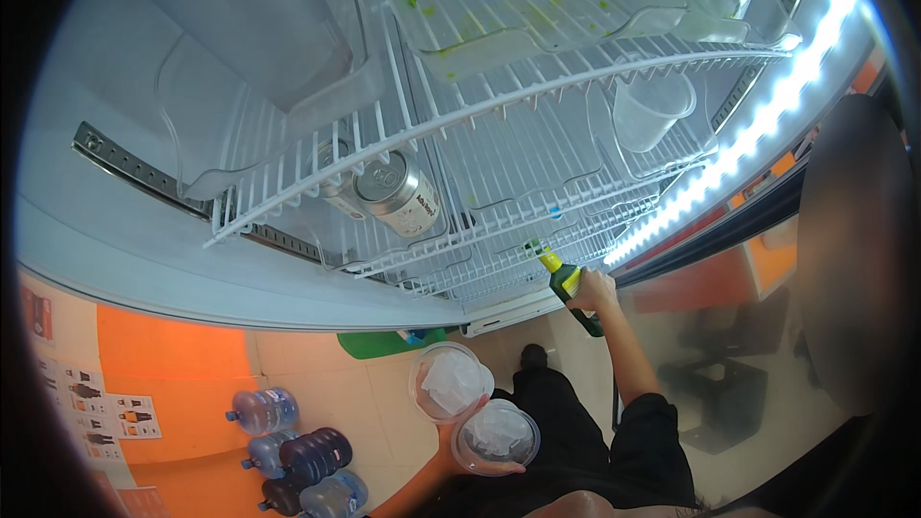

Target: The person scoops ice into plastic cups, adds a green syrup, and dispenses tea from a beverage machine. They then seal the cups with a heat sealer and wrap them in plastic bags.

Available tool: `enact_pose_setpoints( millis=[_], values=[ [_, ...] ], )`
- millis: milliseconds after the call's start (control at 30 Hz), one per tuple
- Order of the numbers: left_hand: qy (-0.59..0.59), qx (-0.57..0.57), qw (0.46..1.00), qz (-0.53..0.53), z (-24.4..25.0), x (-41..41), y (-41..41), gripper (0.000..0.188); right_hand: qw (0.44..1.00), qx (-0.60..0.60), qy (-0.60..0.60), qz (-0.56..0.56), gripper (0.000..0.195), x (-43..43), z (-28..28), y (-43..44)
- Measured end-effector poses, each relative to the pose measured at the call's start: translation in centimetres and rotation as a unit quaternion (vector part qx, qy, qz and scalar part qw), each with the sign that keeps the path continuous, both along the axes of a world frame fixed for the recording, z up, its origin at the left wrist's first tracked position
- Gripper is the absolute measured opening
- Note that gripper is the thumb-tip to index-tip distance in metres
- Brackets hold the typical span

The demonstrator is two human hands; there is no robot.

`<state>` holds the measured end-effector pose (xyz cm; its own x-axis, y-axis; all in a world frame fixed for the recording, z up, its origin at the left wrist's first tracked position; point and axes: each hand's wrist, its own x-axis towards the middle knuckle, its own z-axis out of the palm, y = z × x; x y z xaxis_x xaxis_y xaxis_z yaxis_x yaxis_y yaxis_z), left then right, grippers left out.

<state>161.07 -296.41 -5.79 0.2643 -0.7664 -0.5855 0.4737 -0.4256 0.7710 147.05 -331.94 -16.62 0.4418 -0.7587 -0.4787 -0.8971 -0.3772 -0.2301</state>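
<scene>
My right hand [596, 292] grips a dark green bottle [560, 275] with a yellow neck and a yellow label. The bottle tilts, its top close to the lower wire shelves [489, 259] of an upright refrigerator. Two clear plastic cups, a left cup [447, 383] and a right cup [496, 439], are together in my left hand [460, 439]. Pieces of ice fill the mouths of both. Parts of my left fingers are hidden behind the cups. On a shelf ahead stand silver-topped drink cans [397, 194].
A translucent plastic cup [651, 111] sits on the right of a shelf. Above, a clear tray [504, 7] carries green smears. An LED strip [748, 133] lines the right side. Several large water bottles [316, 455] lie on the floor at left. A dark stool [719, 396] stands at right.
</scene>
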Motion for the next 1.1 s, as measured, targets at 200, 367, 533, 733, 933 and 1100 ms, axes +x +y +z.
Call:
enact_pose_setpoints(
  millis=[200,367,533,733,933,1100],
  values=[
    [-0.109,-0.040,0.991,-0.069,0.9,0.3,0.0,0.120,0.998,-0.011,-0.044,-0.034,0.067,0.0,-1.0,0.9],
    [-0.306,-0.091,0.931,-0.176,3.9,0.2,-1.3,0.116,0.988,-0.045,-0.123,-0.077,0.067,-0.2,-1.8,1.5],
    [-0.348,-0.233,0.895,-0.155,7.5,-0.4,-3.9,0.095,0.957,-0.117,-0.218,-0.152,0.066,-0.3,-3.5,1.3],
    [-0.426,-0.256,0.850,-0.177,6.5,0.3,-3.8,0.092,0.937,-0.147,-0.257,-0.184,0.069,-0.2,-3.6,-1.5],
    [-0.521,-0.280,0.798,-0.113,4.0,0.7,-2.8,0.114,0.894,-0.187,-0.338,-0.227,0.059,1.1,-4.1,-4.6],
    [-0.504,-0.270,0.817,-0.074,7.5,1.0,-6.9,0.097,0.808,-0.193,-0.465,-0.307,0.058,3.3,-9.2,-8.3]
  ],
)
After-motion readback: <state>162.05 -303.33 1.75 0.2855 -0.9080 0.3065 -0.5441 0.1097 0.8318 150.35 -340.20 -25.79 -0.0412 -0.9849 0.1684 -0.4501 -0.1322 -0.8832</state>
